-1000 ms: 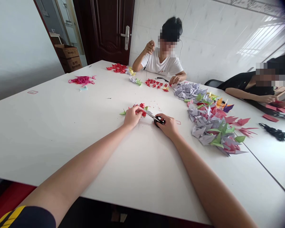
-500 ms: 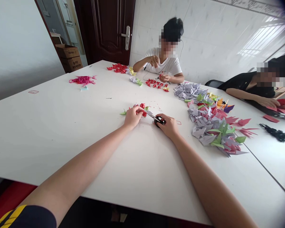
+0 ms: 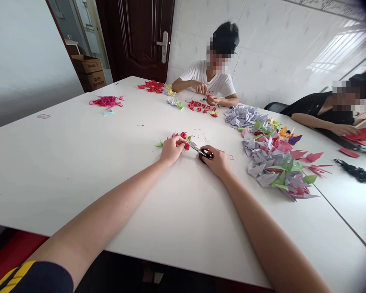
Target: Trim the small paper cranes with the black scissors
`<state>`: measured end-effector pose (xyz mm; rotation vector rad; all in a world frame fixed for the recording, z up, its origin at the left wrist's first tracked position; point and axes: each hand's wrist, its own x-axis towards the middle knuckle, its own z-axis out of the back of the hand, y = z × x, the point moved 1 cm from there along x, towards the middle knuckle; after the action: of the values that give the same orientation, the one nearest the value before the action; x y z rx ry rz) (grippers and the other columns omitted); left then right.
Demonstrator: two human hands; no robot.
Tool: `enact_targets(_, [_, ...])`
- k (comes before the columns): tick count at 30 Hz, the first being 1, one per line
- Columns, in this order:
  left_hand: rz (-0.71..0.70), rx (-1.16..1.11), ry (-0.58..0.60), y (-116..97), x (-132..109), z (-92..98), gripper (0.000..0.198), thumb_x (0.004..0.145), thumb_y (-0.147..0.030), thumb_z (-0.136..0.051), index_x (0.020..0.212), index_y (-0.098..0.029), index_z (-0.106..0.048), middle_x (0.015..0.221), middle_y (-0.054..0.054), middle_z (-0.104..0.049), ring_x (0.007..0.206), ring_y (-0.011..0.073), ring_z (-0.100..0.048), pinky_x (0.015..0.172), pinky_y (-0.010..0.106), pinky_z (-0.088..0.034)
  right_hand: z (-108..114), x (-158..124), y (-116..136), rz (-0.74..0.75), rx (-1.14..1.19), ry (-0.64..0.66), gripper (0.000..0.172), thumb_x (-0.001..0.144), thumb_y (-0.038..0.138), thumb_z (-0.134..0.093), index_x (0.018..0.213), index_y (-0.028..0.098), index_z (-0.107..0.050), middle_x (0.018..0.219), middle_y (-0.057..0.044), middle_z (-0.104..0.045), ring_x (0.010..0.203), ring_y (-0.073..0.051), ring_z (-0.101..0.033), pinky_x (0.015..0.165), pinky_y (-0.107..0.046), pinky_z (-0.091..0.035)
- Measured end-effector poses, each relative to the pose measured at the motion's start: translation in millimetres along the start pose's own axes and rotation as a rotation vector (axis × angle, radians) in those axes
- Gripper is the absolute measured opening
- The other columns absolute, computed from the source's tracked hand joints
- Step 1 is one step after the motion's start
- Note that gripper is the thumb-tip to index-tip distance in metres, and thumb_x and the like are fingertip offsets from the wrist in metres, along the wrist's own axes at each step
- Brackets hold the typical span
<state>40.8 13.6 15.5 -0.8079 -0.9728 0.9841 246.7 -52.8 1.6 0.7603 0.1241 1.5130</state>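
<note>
Scissors (image 3: pixel 197 149) gripped by right hand (image 3: pixel 218 161) point left, blades toward red paper (image 3: pixel 183 140) pinched by left hand (image 3: pixel 171 149).

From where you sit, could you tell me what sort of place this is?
Probably a tiled room used for shared paper craft: a large white table heaped with folded paper pieces, another person working at it, scissors in the right hand and a red paper piece in the left hand.

You hold black-handled scissors (image 3: pixel 202 151) in your right hand (image 3: pixel 217 160), blades pointing left at the small red folded paper piece (image 3: pixel 183 141) pinched by your left hand (image 3: pixel 170 149), low over the white bench (image 3: pixel 79 162).
</note>
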Motion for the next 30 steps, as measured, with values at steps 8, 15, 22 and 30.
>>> enact_targets(8, [-0.032, 0.039, 0.038, -4.7, -3.1, 1.1, 0.012, 0.082, -0.013, -0.056, 0.081, -0.020, -0.065, 0.075, 0.000, -0.072, 0.065, 0.0149, -0.062, 0.067, 0.027, -0.044, 0.3, -0.4, 1.2, 0.009, 0.000, 0.000, 0.034, 0.076, 0.033, -0.065, 0.108, 0.027, -0.072, 0.082, 0.000, -0.069, 0.062, -0.014, -0.053, 0.062, -0.027, -0.039])
enact_targets(15, [-0.039, 0.028, 0.039, -2.2, -2.0, 0.2, 0.012, 0.082, -0.014, -0.056, 0.082, -0.020, -0.066, 0.075, 0.000, -0.072, 0.062, 0.0143, -0.061, 0.068, 0.028, -0.045, -1.0, 0.3, -1.0, 0.013, -0.005, -0.006, 0.034, 0.076, 0.034, -0.066, 0.108, 0.027, -0.072, 0.082, 0.000, -0.068, 0.060, -0.014, -0.053, 0.061, -0.026, -0.039])
enact_targets(22, [-0.038, 0.027, 0.036, 1.1, -0.1, -0.5, 0.012, 0.081, -0.013, -0.057, 0.081, -0.020, -0.067, 0.077, 0.001, -0.073, 0.065, 0.0152, -0.063, 0.070, 0.028, -0.046, -1.6, 1.1, -2.5, 0.021, -0.003, -0.011, 0.033, 0.075, 0.033, -0.066, 0.107, 0.028, -0.072, 0.082, 0.000, -0.067, 0.060, -0.013, -0.052, 0.061, -0.026, -0.040])
enact_targets(30, [-0.039, 0.036, 0.039, 1.0, -0.4, -0.3, 0.012, 0.082, -0.014, -0.057, 0.082, -0.020, -0.067, 0.077, 0.001, -0.073, 0.065, 0.0153, -0.063, 0.069, 0.028, -0.047, -0.8, 0.8, -1.4, 0.020, -0.004, -0.015, 0.033, 0.075, 0.033, -0.065, 0.107, 0.027, -0.073, 0.081, 0.000, -0.067, 0.060, -0.014, -0.052, 0.062, -0.027, -0.040])
